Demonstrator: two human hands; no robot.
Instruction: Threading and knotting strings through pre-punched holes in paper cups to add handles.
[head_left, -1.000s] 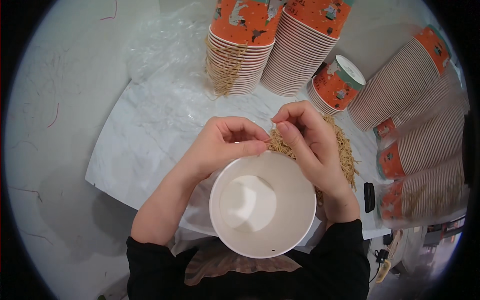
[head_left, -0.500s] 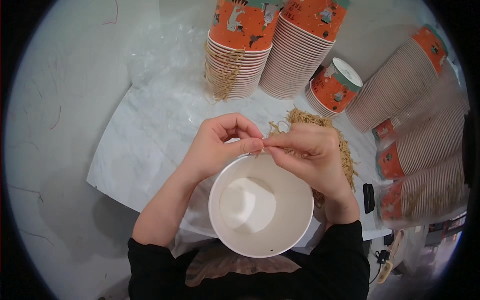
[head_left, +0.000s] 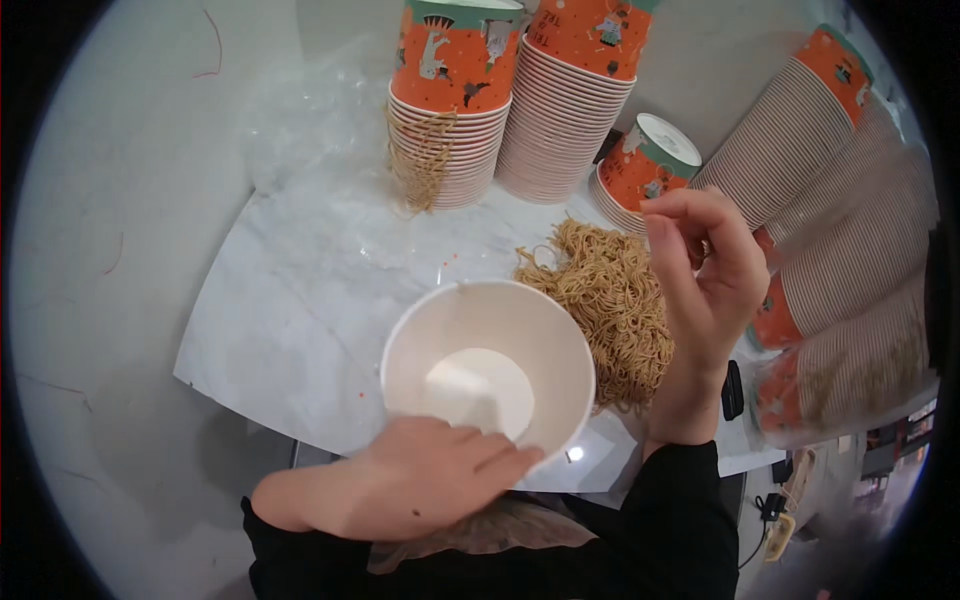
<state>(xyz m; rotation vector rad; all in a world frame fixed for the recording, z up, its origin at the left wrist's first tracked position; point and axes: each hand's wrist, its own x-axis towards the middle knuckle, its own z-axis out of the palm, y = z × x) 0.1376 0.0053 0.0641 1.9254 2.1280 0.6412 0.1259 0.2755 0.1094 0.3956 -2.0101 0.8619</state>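
Note:
A large white-lined paper bucket (head_left: 480, 315) stands with its mouth up in front of me, at the near edge of the marbled table. My left hand (head_left: 440, 470) lies across its near rim, back of the hand up, fingers closed along the rim; the thumb is hidden. Above and right of the bucket I hold up my right hand (head_left: 690, 260), thumb and forefinger tips pinched together. Anything between those tips is too small to make out. Beside the bucket, below my right hand, lies a heap of tan cords (head_left: 610, 310).
Stacks of orange printed paper buckets (head_left: 450, 150) stand at the back, one with tan cords draped over it. More stacks (head_left: 800, 130) lean at the right, some wrapped in plastic. Crumpled clear film (head_left: 320, 120) lies back left. A small black object (head_left: 733, 390) sits right.
Both hands were together at the bucket's far rim. The left has come down to the near rim; the right has lifted away to the right. The bucket shows farther left and up.

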